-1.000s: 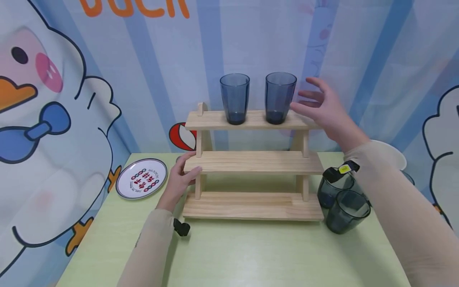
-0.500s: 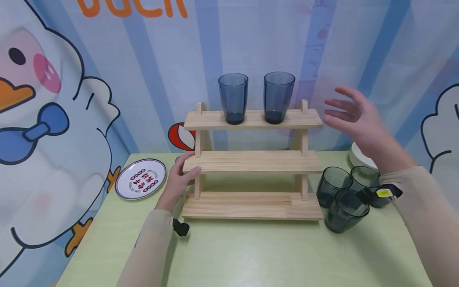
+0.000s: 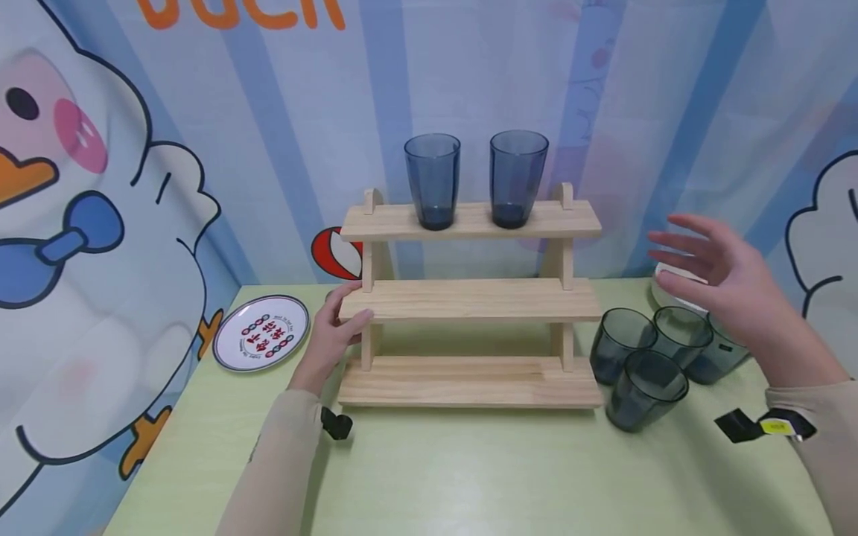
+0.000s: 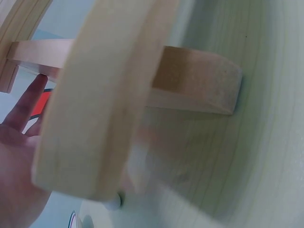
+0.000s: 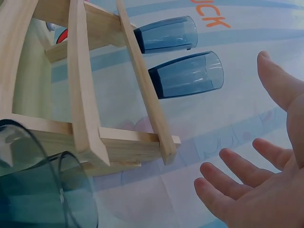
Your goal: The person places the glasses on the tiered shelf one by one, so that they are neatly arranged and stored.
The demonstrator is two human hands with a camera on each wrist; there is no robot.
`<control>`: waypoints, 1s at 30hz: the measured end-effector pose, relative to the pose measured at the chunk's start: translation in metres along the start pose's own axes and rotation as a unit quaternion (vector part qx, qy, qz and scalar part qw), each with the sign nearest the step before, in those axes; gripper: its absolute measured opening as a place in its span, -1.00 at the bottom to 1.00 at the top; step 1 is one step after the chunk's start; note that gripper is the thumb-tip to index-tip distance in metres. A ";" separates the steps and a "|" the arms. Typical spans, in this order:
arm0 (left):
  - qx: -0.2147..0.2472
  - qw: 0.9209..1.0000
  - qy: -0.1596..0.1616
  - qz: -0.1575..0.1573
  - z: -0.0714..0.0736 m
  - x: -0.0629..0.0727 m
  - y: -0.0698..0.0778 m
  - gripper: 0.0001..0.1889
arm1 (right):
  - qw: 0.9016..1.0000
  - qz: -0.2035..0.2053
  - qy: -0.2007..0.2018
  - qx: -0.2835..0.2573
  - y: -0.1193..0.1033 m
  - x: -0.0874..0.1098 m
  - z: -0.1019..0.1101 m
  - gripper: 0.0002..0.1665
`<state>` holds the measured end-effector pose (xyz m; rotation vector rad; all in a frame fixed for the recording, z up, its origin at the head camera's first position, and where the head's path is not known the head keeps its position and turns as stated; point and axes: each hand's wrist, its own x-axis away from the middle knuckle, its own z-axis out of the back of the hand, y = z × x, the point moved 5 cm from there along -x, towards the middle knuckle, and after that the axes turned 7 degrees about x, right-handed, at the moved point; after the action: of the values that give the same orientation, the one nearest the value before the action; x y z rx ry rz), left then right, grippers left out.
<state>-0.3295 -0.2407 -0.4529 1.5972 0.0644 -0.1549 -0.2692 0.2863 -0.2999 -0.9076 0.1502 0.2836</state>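
Note:
A three-tier wooden display stand (image 3: 469,299) stands on the table. My left hand (image 3: 326,339) grips the left end of its middle shelf, thumb at the front edge; in the left wrist view, fingers reach behind that board (image 4: 95,109) to an upright. Two blue-grey glass tumblers (image 3: 432,182) stand upright, side by side and apart, on the top shelf. My right hand (image 3: 731,286) holds nothing, fingers spread, above several more tumblers (image 3: 646,391) grouped on the table right of the stand. The right wrist view has this hand (image 5: 256,185) apart from the tumblers on top (image 5: 190,73).
A white plate (image 3: 261,333) with red lettering lies on the table left of the stand. Behind the grouped tumblers, a round white object (image 3: 663,286) is partly covered by my right hand. A duck-printed curtain (image 3: 302,112) hangs close behind the table (image 3: 462,469).
My right hand has moved away from the right-hand tumbler on the top shelf, rightward and down to above the grouped tumblers. My left hand has stayed on the stand.

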 end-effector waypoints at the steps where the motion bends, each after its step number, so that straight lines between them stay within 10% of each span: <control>1: 0.000 1.000 0.000 0.000 0.000 0.000 0.000 -0.38 | 1.000 0.003 0.001 0.005 0.003 0.004 -0.001 -0.08; 13: -0.001 1.000 -0.002 -0.003 0.002 -0.001 -0.001 -0.38 | 0.998 0.062 -0.003 0.006 0.032 0.051 -0.017 -0.03; 30: -0.003 1.000 -0.005 -0.012 0.002 -0.001 -0.002 -0.40 | 0.998 -0.002 -0.006 0.058 0.070 0.086 -0.044 0.02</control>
<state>-0.3308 -0.2424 -0.4551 1.5903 0.0774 -0.1811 -0.2092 0.3072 -0.4009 -0.7904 0.1523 0.2736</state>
